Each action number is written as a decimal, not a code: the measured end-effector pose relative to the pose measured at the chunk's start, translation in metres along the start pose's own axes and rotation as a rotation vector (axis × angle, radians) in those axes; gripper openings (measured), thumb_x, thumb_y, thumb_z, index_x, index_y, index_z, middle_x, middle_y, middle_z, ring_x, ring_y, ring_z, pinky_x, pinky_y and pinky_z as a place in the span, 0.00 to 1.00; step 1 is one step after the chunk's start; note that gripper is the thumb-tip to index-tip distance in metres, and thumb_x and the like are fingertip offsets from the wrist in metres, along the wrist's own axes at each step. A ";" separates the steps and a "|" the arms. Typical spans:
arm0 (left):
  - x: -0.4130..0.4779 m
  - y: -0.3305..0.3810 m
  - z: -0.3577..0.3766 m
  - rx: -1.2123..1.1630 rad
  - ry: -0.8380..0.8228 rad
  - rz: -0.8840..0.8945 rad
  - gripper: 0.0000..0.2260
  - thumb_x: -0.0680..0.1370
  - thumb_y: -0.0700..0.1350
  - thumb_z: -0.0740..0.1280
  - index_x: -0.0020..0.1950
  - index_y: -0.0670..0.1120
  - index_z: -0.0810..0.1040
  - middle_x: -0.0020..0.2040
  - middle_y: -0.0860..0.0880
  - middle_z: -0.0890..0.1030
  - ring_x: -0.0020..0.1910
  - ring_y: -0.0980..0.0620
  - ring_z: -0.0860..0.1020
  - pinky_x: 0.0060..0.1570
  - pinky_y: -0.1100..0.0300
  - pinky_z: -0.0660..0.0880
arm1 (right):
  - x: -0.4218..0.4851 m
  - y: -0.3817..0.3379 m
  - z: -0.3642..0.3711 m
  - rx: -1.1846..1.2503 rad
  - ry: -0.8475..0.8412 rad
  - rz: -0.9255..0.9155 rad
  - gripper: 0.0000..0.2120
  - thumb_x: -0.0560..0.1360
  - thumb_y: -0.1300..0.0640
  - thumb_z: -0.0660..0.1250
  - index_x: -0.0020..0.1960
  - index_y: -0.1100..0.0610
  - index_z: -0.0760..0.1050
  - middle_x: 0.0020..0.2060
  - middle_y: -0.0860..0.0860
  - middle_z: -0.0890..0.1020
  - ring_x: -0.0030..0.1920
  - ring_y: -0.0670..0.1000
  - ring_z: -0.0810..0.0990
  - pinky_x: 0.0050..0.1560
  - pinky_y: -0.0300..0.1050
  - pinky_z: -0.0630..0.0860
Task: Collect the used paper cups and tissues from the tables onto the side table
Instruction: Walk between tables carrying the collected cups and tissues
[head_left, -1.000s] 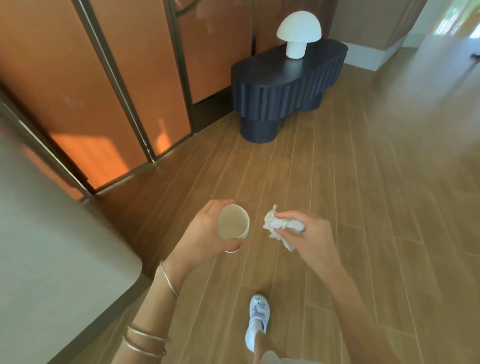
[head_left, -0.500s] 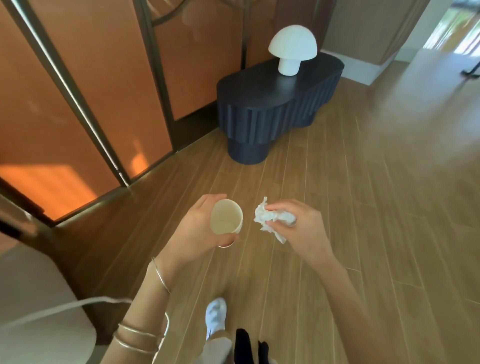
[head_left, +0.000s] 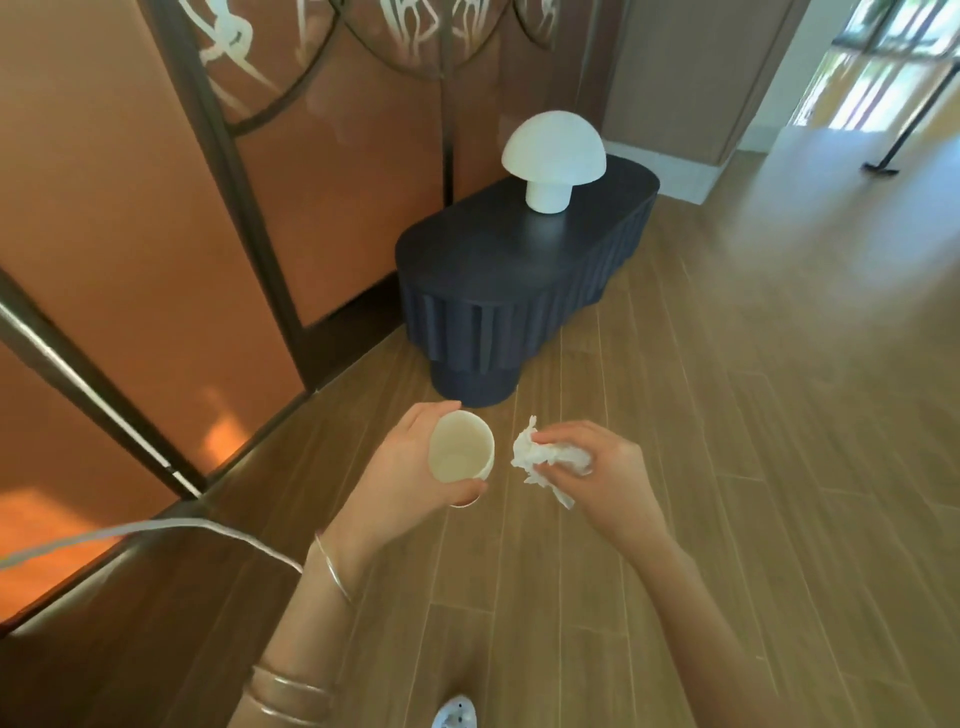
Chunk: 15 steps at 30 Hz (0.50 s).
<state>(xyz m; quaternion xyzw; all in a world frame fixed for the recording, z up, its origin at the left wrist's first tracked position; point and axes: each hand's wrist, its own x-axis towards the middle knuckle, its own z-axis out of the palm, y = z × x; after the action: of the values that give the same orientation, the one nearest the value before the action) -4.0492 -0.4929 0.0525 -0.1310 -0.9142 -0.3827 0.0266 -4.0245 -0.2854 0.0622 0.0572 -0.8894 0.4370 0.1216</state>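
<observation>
My left hand (head_left: 400, 478) grips a cream paper cup (head_left: 460, 453), its mouth tilted toward me and nothing visible inside. Just to its right, my right hand (head_left: 597, 478) is closed on a crumpled white tissue (head_left: 540, 460). Both hands hover over the wooden floor. Ahead stands the dark ribbed side table (head_left: 498, 270), a little beyond the cup, with most of its top bare.
A white mushroom lamp (head_left: 553, 161) stands on the far end of the side table. Orange screen panels with metal frames (head_left: 156, 234) line the left. A pale curved edge (head_left: 156, 527) crosses low left. Wooden floor stretches to the right; a thin black stand (head_left: 883, 165) is far right.
The view has closed in on the dark side table, which now looms larger and nearer. The grey table at left has dropped out of view. Both hands keep their hold.
</observation>
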 end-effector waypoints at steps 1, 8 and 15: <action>0.017 -0.004 0.000 0.009 -0.001 -0.004 0.38 0.62 0.53 0.78 0.68 0.53 0.65 0.63 0.55 0.69 0.56 0.58 0.68 0.58 0.57 0.72 | 0.015 0.004 0.003 0.002 -0.002 0.006 0.11 0.66 0.65 0.74 0.47 0.56 0.82 0.46 0.49 0.83 0.45 0.43 0.79 0.43 0.26 0.70; 0.133 -0.041 0.016 0.012 -0.046 -0.021 0.38 0.62 0.55 0.78 0.67 0.55 0.64 0.62 0.56 0.69 0.55 0.57 0.69 0.53 0.61 0.72 | 0.123 0.049 0.017 0.010 0.003 0.009 0.11 0.65 0.64 0.75 0.46 0.54 0.82 0.44 0.47 0.83 0.46 0.39 0.78 0.43 0.25 0.69; 0.277 -0.066 0.042 0.012 -0.007 -0.048 0.38 0.61 0.55 0.78 0.66 0.55 0.65 0.61 0.56 0.69 0.54 0.57 0.69 0.50 0.64 0.70 | 0.261 0.105 0.016 -0.009 -0.027 0.003 0.10 0.66 0.63 0.74 0.47 0.55 0.82 0.45 0.48 0.83 0.45 0.43 0.79 0.44 0.27 0.71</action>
<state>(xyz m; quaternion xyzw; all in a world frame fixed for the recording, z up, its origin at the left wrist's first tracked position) -4.3311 -0.4465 0.0182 -0.1099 -0.9194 -0.3774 0.0150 -4.3006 -0.2329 0.0420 0.0613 -0.8930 0.4323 0.1092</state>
